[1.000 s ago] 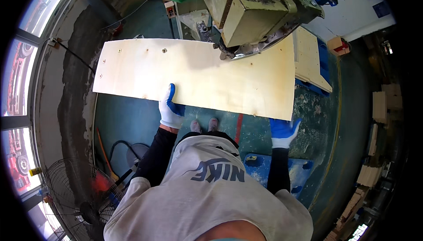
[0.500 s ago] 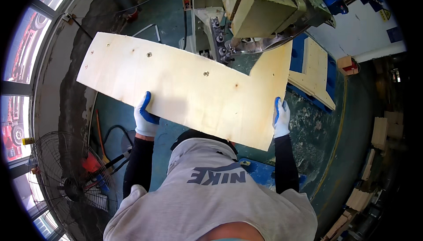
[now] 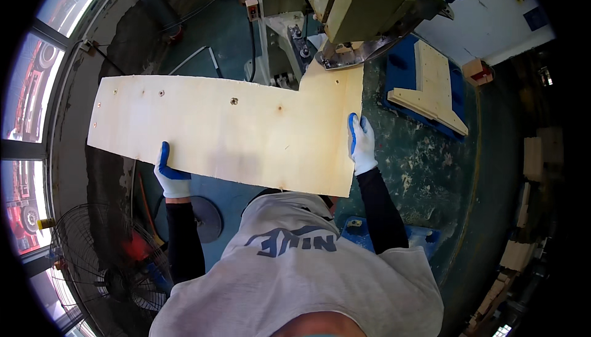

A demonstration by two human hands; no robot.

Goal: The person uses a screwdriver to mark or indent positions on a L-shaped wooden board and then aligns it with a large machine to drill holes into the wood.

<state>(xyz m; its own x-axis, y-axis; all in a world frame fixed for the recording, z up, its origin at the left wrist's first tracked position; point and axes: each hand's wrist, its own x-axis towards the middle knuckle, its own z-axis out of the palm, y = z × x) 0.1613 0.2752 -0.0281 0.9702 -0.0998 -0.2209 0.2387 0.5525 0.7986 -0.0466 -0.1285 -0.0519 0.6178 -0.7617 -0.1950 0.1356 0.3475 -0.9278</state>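
Person stands at a green-and-beige machine (image 3: 363, 4), holding a long L-shaped plywood panel (image 3: 228, 133) flat in front of the chest. Left hand (image 3: 169, 174), in a white glove with blue palm, grips the panel's near long edge, fingers curled up over the top face. Right hand (image 3: 361, 143), same kind of glove, is closed on the panel's right edge. Panel's raised far-right corner sits under the machine's metal head (image 3: 354, 56). Small holes and fittings dot the board. Stacked cut plywood pieces (image 3: 434, 87) lie on a blue pallet (image 3: 400, 69) to the right. A floor fan (image 3: 101, 263) stands lower left.
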